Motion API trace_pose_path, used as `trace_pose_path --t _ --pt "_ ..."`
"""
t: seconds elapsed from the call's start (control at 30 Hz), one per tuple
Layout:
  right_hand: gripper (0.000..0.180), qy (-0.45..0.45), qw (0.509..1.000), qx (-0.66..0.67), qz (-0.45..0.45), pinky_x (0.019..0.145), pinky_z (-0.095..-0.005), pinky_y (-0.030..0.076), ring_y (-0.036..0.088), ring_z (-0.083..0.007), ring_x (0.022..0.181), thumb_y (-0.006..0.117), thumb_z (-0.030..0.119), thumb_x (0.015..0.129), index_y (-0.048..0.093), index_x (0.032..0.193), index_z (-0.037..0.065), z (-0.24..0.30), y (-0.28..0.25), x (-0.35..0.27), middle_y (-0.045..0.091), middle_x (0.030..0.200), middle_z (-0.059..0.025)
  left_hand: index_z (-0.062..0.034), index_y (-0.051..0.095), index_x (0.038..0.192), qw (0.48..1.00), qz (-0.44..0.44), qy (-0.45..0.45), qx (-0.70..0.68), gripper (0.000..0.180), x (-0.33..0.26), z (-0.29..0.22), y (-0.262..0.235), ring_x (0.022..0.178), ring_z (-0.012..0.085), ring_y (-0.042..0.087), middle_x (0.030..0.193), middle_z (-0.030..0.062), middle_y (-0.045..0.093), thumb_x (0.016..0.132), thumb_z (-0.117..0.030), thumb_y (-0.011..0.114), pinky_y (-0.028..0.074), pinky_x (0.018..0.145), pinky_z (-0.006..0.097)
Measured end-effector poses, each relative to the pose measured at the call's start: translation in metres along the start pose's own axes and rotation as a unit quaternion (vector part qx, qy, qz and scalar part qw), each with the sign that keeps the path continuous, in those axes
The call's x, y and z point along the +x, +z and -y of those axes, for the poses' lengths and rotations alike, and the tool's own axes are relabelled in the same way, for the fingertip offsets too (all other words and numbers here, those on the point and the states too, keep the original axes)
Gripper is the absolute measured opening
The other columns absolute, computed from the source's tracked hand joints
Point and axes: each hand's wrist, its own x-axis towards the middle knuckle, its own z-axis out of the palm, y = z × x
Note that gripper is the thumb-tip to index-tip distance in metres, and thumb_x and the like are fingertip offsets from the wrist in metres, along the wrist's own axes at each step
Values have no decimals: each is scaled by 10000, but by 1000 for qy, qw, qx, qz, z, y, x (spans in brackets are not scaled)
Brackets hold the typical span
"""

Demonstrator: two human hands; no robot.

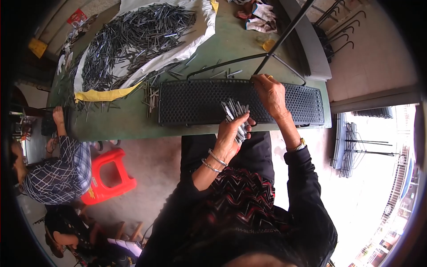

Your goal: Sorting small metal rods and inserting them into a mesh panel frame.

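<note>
A bundle of thin grey metal strips [235,109] is gripped in my left hand [228,137], over the near edge of a black perforated metal panel [200,102]. The panel lies along the front of the green table [129,127]. Its black rod frame [279,39] rises from the far side and slants up to the right. At the panel's far edge, by the foot of the slanting rod, my right hand [270,95] is closed with fingertips pinched together. Whatever they pinch is hidden.
A large heap of metal strips [138,35] lies on a white sack [187,51], with loose strips around it. Work gloves [262,18] rest at the back. To the left stand a red plastic stool [109,176] and a seated person [53,164]. Finished-looking black panels [344,142] lean at right.
</note>
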Motion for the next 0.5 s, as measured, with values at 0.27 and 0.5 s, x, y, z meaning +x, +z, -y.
trace_pose_path --t 0.27,0.5 --pt "120 63 995 -77 -17 654 -377 505 645 -313 778 613 171 855 675 925 96 7 1 -1 663 877 -108 -73 616 937 999 -1 21 28 163 -7 -1 6 631 119 593 776 71 666 826 -174 678 425 491 244" --pt "241 101 993 -66 3 673 -361 485 636 -285 777 617 287 868 678 969 76 14 -10 -13 658 860 -121 -66 607 946 999 -5 29 32 178 -10 -1 5 650 137 619 793 80 676 816 -163 683 423 489 240"
